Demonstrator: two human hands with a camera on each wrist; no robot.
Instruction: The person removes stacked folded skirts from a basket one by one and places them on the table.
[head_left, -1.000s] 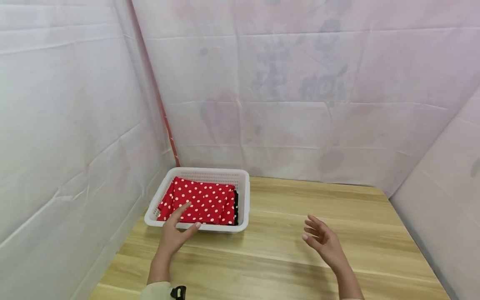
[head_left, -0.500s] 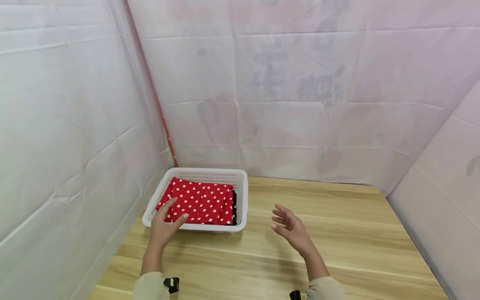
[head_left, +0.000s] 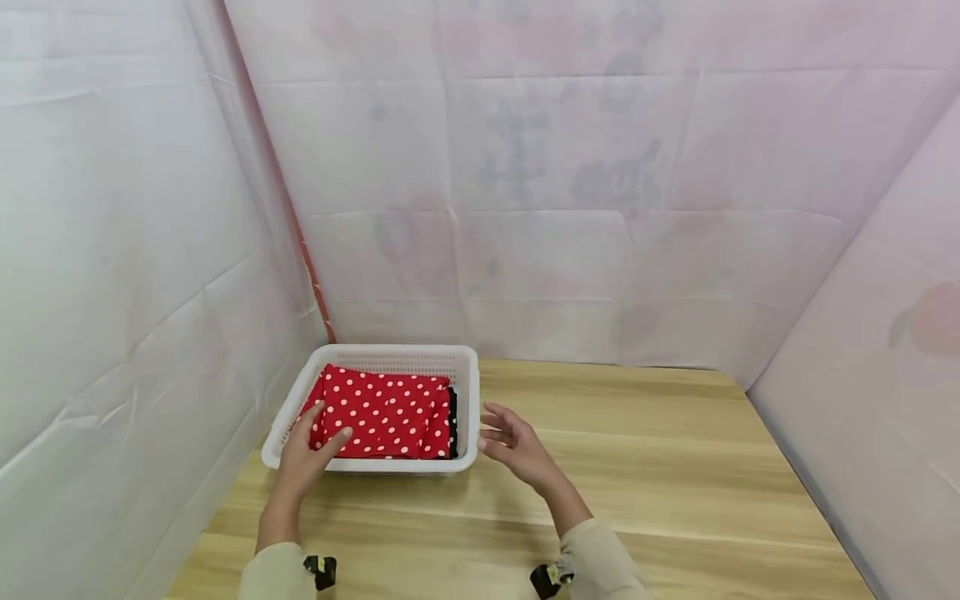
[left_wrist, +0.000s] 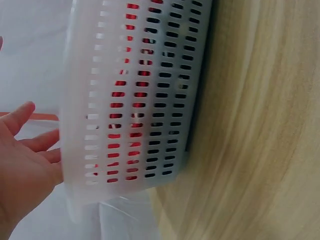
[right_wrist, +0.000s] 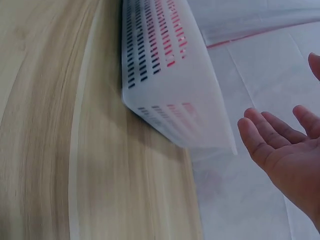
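Note:
A white perforated plastic basket stands on the wooden table, left of centre in the head view. In it lies a folded red cloth with white dots, and a black dotted cloth peeks out at its right side. My left hand is over the basket's front left corner, thumb and fingers spread above the red cloth. In the left wrist view this hand is right at the basket rim. My right hand holds nothing, fingers loosely extended just beside the basket's right side; the right wrist view shows its fingers near the rim.
The wood-grain table extends to the right of the basket. White sheet walls close off the back and both sides, and a red strip runs down the back left corner. Small black devices sit at both wrists.
My right hand has moved left across the table to the basket's right side. The left hand has shifted slightly left at the front left corner. The basket stays put while the head view shifts a little.

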